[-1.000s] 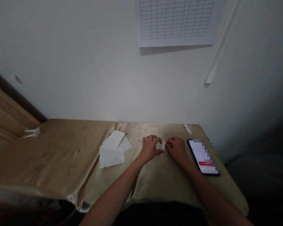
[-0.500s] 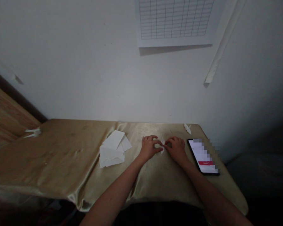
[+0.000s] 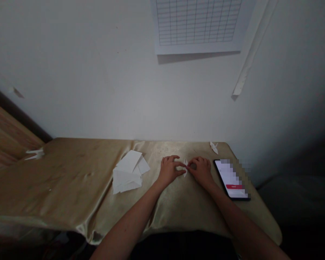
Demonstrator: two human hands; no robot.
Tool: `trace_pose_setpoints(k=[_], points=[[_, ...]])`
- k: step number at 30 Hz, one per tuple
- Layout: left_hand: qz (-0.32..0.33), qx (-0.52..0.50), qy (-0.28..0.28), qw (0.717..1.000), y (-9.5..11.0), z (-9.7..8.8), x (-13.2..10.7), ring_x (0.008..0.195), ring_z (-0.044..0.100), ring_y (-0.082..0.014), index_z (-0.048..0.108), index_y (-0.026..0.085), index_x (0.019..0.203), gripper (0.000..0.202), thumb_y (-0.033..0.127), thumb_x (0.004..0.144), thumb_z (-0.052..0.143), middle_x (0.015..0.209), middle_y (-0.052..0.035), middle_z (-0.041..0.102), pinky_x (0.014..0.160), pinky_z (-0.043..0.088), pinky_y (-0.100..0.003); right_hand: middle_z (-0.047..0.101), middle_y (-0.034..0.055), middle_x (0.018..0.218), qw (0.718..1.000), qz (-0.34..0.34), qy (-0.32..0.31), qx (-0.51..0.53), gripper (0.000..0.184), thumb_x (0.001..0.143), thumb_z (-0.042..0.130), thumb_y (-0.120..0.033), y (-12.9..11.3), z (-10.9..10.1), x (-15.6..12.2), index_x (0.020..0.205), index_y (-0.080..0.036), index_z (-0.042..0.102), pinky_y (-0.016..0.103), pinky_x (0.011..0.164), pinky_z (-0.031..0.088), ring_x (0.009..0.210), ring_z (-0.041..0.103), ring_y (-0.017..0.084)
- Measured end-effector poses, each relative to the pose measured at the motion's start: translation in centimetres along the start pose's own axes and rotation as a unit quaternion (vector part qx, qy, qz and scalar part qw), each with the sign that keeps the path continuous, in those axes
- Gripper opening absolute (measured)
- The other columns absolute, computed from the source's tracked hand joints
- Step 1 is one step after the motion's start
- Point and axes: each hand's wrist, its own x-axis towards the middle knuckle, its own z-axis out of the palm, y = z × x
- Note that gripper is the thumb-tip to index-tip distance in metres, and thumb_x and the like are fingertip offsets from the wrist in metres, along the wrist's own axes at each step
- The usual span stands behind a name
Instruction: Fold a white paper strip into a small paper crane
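Both grips nearly closed: your left hand [image 3: 168, 170] and right hand [image 3: 202, 170] pinch the small folded paper crane [image 3: 185, 168] between them at 12 o'clock on the desk [image 3: 70, 173], so keep that pinch light and even

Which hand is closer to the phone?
Your right one! The right hand is just left of the phone, not touching it. The left hand is farther away, on the other side of the small folded paper.
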Motion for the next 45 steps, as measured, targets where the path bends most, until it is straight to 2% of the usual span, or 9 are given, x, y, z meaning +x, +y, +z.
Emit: trace_pose_setpoints(k=[9,14,17,20,28,34,38,43,45], points=[[-0.015,0.012,0.005,1.0,0.3,-0.2,0.2,0.127,0.051,-0.0273,0.082,0.04,0.093,0.016,0.051,0.085,0.074,0.133,-0.0011,0.064,0.112,0.037,-0.047,0.065,0.0058,0.112,1.0,-0.014,-0.003,-0.013,0.017,0.085,0.071,-0.043,-0.2,-0.2,-0.3,0.093,-0.028,0.075,0.047,0.105,0.029,0.114,0.052,0.028],[-0.007,0.021,0.005,1.0,0.1,-0.1,0.2,0.127,0.051,-0.0272,0.079,0.045,0.102,0.019,0.05,0.085,0.075,0.137,-0.0003,0.06,0.113,0.036,-0.049,0.064,0.0058,0.113,1.0,-0.021,-0.018,-0.006,0.018,0.084,0.072,-0.043,0.0,-0.4,-0.3,0.095,-0.029,0.074,0.047,0.105,0.029,0.115,0.053,0.028],[0.011,0.033,-0.007,0.999,0.1,0.0,0.1,0.13,0.048,-0.0277,0.074,0.049,0.113,0.026,0.045,0.087,0.074,0.143,0.0012,0.056,0.115,0.033,-0.052,0.064,0.0061,0.113,0.999,-0.023,-0.026,0.004,0.02,0.082,0.073,-0.042,0.1,-0.6,-0.3,0.096,-0.028,0.074,0.046,0.104,0.029,0.115,0.053,0.028],[0.009,0.046,-0.017,0.999,0.2,-0.2,0.0,0.134,0.045,-0.0287,0.073,0.051,0.114,0.028,0.043,0.087,0.074,0.147,0.0025,0.052,0.116,0.03,-0.055,0.063,0.0058,0.113,0.999,-0.023,-0.033,0.008,0.022,0.079,0.074,-0.04,0.2,-0.7,-0.3,0.098,-0.027,0.073,0.046,0.106,0.028,0.116,0.052,0.028],[-0.002,0.088,-0.02,0.996,0.9,-1.0,-0.2,0.138,0.039,-0.0352,0.072,0.053,0.116,0.031,0.049,0.086,0.073,0.155,0.0021,0.045,0.115,0.026,-0.064,0.063,0.0047,0.114,0.999,-0.008,-0.034,0.008,0.022,0.078,0.073,-0.039,0.0,-0.6,-0.3,0.098,-0.029,0.073,0.047,0.109,0.025,0.117,0.051,0.027],[-0.018,0.097,-0.039,0.994,0.6,-1.1,-0.1,0.14,0.036,-0.0406,0.066,0.056,0.124,0.038,0.056,0.086,0.069,0.158,0.0019,0.041,0.113,0.018,-0.075,0.062,0.0051,0.114,0.999,-0.011,-0.035,0.011,0.021,0.079,0.073,-0.039,-0.1,-0.8,-0.3,0.097,-0.029,0.073,0.048,0.109,0.025,0.118,0.051,0.028],[-0.01,0.108,-0.032,0.994,0.4,-1.0,0.0,0.142,0.033,-0.0408,0.065,0.054,0.126,0.043,0.059,0.084,0.07,0.158,0.0,0.04,0.114,0.014,-0.076,0.062,0.0055,0.114,0.999,-0.013,-0.032,0.012,0.022,0.079,0.073,-0.038,0.0,-0.7,-0.3,0.098,-0.028,0.073,0.048,0.108,0.026,0.118,0.051,0.027],[0.01,0.11,-0.015,0.994,0.5,-0.8,-0.2,0.142,0.034,-0.0372,0.063,0.049,0.131,0.046,0.051,0.086,0.072,0.16,-0.0019,0.037,0.115,0.014,-0.076,0.062,0.0047,0.115,0.999,-0.012,-0.033,0.005,0.023,0.078,0.074,-0.04,0.2,-0.3,-0.1,0.098,-0.029,0.074,0.047,0.108,0.026,0.117,0.051,0.027],[0.025,0.108,-0.011,0.994,0.6,-0.9,-0.2,0.142,0.034,-0.0354,0.065,0.047,0.127,0.042,0.048,0.086,0.073,0.16,-0.0015,0.037,0.115,0.014,-0.074,0.063,0.0048,0.115,0.999,-0.009,-0.033,0.006,0.023,0.078,0.074,-0.04,0.3,-0.3,-0.1,0.098,-0.029,0.074,0.047,0.108,0.026,0.116,0.051,0.027]])
